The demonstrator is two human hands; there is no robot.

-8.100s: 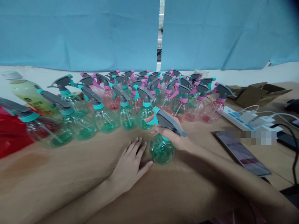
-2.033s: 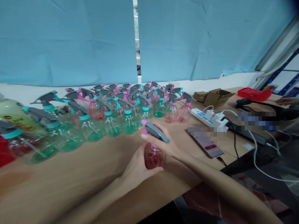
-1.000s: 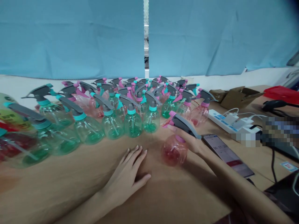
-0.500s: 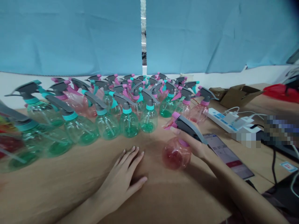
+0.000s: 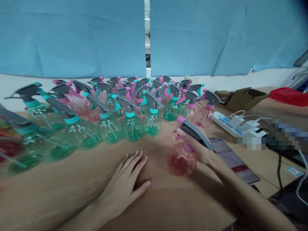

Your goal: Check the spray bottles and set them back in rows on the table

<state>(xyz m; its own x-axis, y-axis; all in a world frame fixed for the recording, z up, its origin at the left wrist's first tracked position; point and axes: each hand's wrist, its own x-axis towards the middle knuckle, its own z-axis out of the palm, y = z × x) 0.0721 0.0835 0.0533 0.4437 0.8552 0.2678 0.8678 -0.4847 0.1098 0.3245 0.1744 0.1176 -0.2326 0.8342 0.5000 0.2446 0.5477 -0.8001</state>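
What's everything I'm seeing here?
Held spray bottle: one, pink and grey, right of centre
Standing spray bottles: over a dozen, green or pink, behind hands
Table: one, light brown, beneath hands
Cloth: count unclear, blue, back
Shiny strip: one, silvery, back centre
Phone: one, dark rim, right
Power strip: one, white, beyond phone
Cables: several, white and black, right
Cardboard: count unclear, brown, right rear
Red items: two, left edge, right rear
Label: one, white, lower right
Left hand: one, bare, flat on table
Right hand: one, bare, gripping held spray bottle
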